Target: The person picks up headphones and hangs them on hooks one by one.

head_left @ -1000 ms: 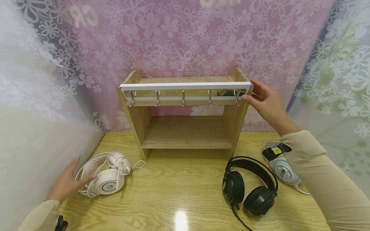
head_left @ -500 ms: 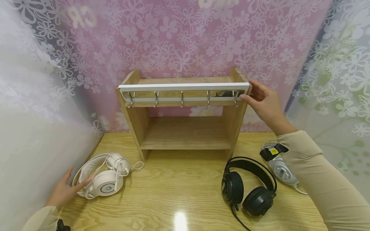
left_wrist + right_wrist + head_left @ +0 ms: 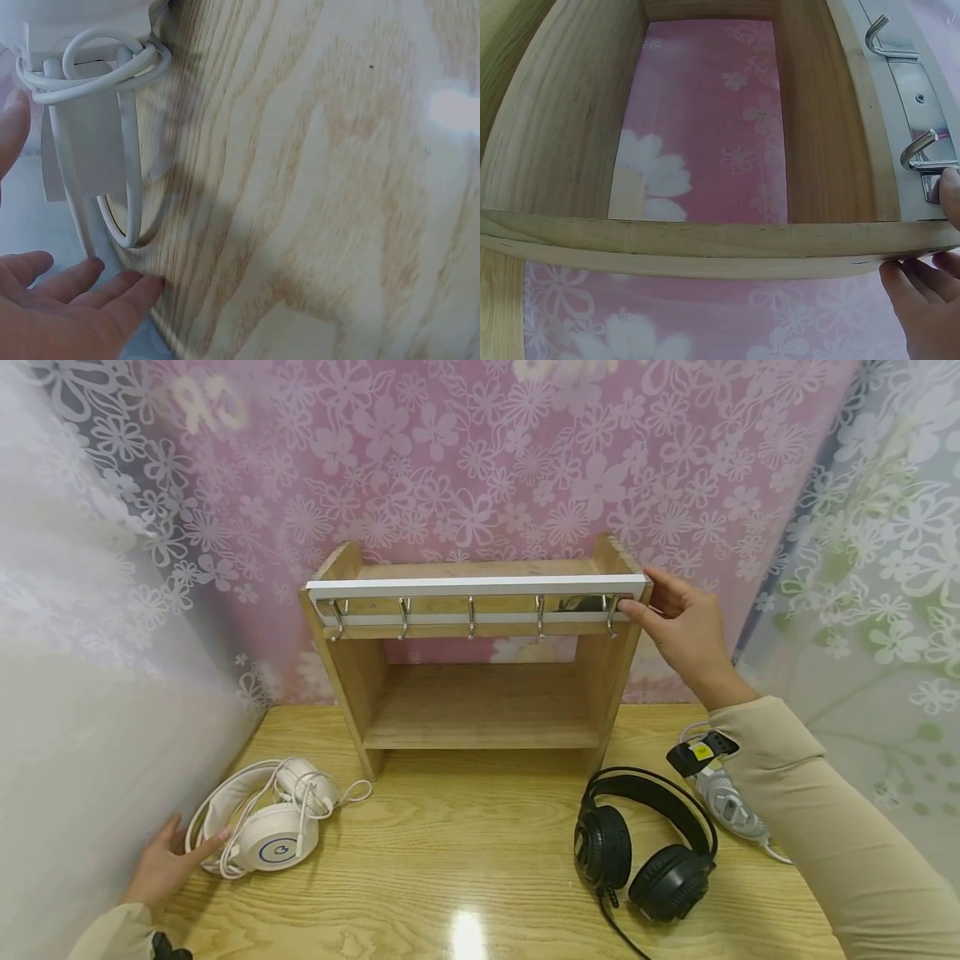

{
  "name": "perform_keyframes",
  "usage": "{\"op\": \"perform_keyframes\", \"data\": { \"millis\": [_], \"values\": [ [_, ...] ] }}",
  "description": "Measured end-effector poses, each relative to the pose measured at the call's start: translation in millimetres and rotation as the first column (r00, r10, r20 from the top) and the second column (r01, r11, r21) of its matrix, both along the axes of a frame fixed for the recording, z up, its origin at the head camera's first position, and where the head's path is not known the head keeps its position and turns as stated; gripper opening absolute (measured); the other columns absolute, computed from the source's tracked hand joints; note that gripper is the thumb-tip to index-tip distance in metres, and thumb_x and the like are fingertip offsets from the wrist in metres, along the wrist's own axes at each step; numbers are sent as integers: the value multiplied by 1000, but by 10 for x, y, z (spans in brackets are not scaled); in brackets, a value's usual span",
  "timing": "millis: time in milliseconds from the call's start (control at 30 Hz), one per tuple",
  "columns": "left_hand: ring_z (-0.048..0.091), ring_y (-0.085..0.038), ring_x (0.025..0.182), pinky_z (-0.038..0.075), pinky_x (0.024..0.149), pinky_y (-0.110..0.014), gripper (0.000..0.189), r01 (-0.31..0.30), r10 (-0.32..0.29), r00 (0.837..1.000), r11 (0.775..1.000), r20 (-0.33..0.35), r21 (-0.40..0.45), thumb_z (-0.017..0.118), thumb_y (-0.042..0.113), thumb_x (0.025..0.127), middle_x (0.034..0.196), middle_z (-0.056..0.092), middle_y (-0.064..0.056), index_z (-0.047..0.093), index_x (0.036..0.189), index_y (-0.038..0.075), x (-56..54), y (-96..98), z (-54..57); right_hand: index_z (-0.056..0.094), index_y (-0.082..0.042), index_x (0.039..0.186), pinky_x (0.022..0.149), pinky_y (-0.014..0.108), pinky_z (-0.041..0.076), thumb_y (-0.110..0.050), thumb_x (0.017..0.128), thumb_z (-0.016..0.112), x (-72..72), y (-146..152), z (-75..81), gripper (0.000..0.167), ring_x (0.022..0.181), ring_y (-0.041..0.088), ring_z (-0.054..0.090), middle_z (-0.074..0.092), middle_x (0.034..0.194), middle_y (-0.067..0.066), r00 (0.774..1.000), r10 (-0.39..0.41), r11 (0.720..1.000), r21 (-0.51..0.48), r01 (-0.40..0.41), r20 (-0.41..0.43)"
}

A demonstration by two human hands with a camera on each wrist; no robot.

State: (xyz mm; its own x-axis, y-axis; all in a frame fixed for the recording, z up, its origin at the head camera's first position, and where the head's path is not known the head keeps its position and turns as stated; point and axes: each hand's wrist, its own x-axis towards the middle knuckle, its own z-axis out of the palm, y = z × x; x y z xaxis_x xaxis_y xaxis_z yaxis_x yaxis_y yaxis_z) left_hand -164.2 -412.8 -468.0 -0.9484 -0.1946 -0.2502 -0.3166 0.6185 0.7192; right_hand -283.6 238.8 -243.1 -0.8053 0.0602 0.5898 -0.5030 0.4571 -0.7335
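White headphones (image 3: 279,845) with a bundled white cable lie at the left of the table. My left hand (image 3: 161,866) is at their headband, thumb over it and fingers spread at its outer side; in the left wrist view those fingers (image 3: 114,300) look loosely extended beside the headband and cable. At the back stands a wooden shelf (image 3: 480,733) with a white hook rail (image 3: 438,585) along its upper front. My right hand (image 3: 693,639) grips its upper right corner, thumb on the rail by the end hook (image 3: 922,150), fingers (image 3: 904,289) against the outside of the side panel.
Black headphones (image 3: 671,881) lie on the table (image 3: 420,843) at the front right, cable trailing forward. Grey-white headphones (image 3: 726,806) lie partly behind my right sleeve (image 3: 817,810). A flowered pink curtain (image 3: 480,460) hangs behind the shelf, with pale side walls.
My left hand has come slightly down and closer to the headband of the white headphones. The right hand keeps its hold on the shelf corner. The head view has shifted slightly.
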Motion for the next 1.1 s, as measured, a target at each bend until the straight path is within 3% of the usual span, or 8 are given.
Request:
{"op": "perform_keyframes", "data": {
  "millis": [400,500,567,633,733,800,967,1100],
  "values": [
    [6,-54,137,17,111,-60,107,-73,67,996,993,64,92,54,52,93,149,-3,-40,-25,144,0,-14,1,-42,54,-11,137,83,13,49,-28,85,74,33,5,56,58,106,7,63,60,129,16,996,-61,997,60,57,60],
    [13,-50,139,34,108,-49,104,-127,120,991,980,58,150,53,50,94,151,-1,-37,-22,145,0,-12,-3,-54,54,-10,136,79,9,48,-33,85,73,48,22,104,59,105,8,64,61,126,17,994,-77,991,112,68,79],
    [43,-32,130,48,96,-35,103,-183,173,983,956,64,228,54,49,94,153,-1,-33,-20,147,1,-18,-17,-67,55,-10,135,76,7,47,-37,84,73,61,36,147,61,105,8,64,62,124,16,991,-94,985,156,78,97],
    [59,-9,104,52,82,-23,104,-239,227,971,909,76,341,57,46,93,155,-4,-27,-21,147,4,-21,-34,-80,56,-10,134,74,6,46,-41,84,72,73,44,191,62,104,7,65,63,123,16,988,-102,980,182,80,117],
    [48,16,74,52,77,-16,106,-298,287,953,816,101,495,62,38,92,157,-9,-19,-24,147,9,-21,-47,-85,57,-10,133,73,7,46,-43,83,72,85,50,245,62,100,2,64,63,123,16,983,-100,978,198,68,155],
    [49,16,73,51,80,-16,108,-315,308,945,771,109,554,64,34,92,158,-9,-15,-26,146,11,-17,-45,-85,56,-10,134,73,8,47,-44,83,72,93,52,276,63,101,3,64,62,123,16,979,-96,977,207,58,180],
    [52,14,76,50,82,-14,101,-325,342,935,730,90,602,60,20,95,157,-4,-15,-25,147,10,-8,-24,-102,54,-7,135,74,10,48,-48,85,68,110,58,348,66,101,4,63,61,125,18,968,-84,974,224,29,237],
    [53,13,76,50,83,-14,92,-328,368,927,722,63,609,56,12,96,157,-1,-21,-19,149,4,-7,0,-129,53,-4,135,68,8,46,-48,85,68,108,71,382,68,84,-10,60,61,122,20,965,-71,976,218,15,251]
  ]
}}
